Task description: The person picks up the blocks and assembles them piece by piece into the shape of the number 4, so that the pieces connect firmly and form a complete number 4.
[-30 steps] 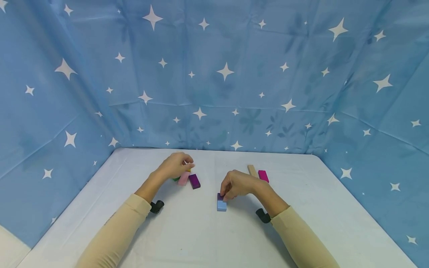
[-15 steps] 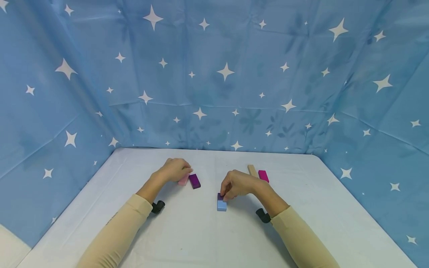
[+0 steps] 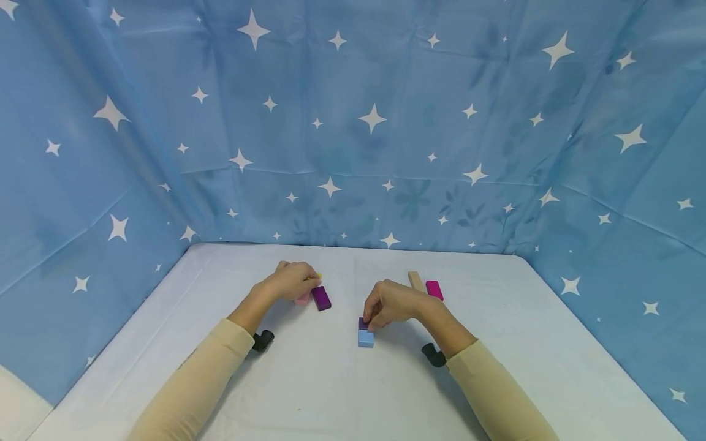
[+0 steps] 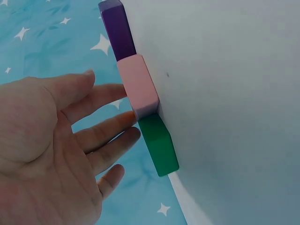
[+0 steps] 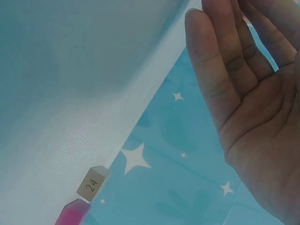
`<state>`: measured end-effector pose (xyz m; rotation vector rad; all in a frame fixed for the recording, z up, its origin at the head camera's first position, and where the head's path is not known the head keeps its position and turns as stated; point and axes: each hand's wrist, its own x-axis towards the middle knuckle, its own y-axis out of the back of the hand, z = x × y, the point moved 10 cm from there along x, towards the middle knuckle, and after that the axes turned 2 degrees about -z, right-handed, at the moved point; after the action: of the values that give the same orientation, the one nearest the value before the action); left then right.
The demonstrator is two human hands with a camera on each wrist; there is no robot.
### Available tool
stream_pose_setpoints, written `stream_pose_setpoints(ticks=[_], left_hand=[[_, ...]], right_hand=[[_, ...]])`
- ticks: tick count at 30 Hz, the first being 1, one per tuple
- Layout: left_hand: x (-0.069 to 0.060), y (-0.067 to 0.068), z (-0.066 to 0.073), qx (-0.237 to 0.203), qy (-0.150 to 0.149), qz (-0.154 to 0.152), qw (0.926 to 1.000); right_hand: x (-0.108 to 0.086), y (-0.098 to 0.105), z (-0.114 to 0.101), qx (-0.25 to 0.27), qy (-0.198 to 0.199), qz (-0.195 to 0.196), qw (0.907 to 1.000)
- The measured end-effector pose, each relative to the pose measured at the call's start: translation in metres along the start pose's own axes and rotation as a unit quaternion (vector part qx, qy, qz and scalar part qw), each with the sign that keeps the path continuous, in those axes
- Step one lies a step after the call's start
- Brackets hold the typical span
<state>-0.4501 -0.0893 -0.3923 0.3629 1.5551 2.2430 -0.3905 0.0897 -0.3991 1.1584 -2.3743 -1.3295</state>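
Observation:
In the head view my left hand (image 3: 292, 282) hovers over a pink block (image 3: 302, 299), with a purple block (image 3: 322, 298) to its right. A sliver of yellow (image 3: 318, 276) shows behind the fingertips. The left wrist view shows loosely extended fingers beside the pink block and a green block (image 4: 159, 145); the thumb stands apart. My right hand (image 3: 394, 301) pinches a dark purple block (image 3: 363, 323) that touches the far side of a light blue block (image 3: 366, 339). Neither of these two blocks shows in the right wrist view.
Beyond the right wrist lie a plain wooden block (image 3: 415, 280), marked 24 in the right wrist view, and a magenta block (image 3: 434, 290). Everything lies on a white-covered table (image 3: 331, 392). A blue star-patterned curtain (image 3: 353, 153) surrounds its back and sides.
My left hand has lowered towards the table over the pink block, covering more of it and hiding the green one, then shifted slightly right. The right hand and its block look unmoved.

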Motion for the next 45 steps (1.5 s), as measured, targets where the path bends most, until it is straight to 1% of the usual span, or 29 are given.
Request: stream_pose_setpoints(ticks=[11,19,26,33,39,43,45], left_hand=[[0.011,-0.006,0.014,0.012,-0.019,-0.007,0.9997],[0.019,-0.011,0.029,0.009,-0.026,-0.008,0.9996],[0.024,-0.015,0.044,0.034,-0.033,-0.010,0.9988],[0.028,-0.019,0.058,0.033,-0.041,-0.006,0.9986],[0.029,-0.021,0.064,0.038,-0.042,-0.005,0.9984],[0.029,-0.021,0.063,0.030,-0.039,0.000,0.9988],[0.029,-0.020,0.064,0.024,-0.042,0.006,0.9988]], right_hand=[[0.000,0.000,0.000,0.001,0.004,0.000,1.0000],[0.001,0.001,0.000,-0.007,0.006,0.003,1.0000],[0.001,0.002,0.000,-0.008,0.008,0.001,0.9999],[0.001,0.001,-0.001,-0.006,0.013,-0.002,0.9999],[0.001,0.001,-0.001,-0.004,0.011,-0.004,0.9999],[0.001,0.001,-0.002,-0.002,0.008,-0.005,1.0000],[0.001,0.001,-0.002,-0.003,0.007,-0.005,1.0000]])
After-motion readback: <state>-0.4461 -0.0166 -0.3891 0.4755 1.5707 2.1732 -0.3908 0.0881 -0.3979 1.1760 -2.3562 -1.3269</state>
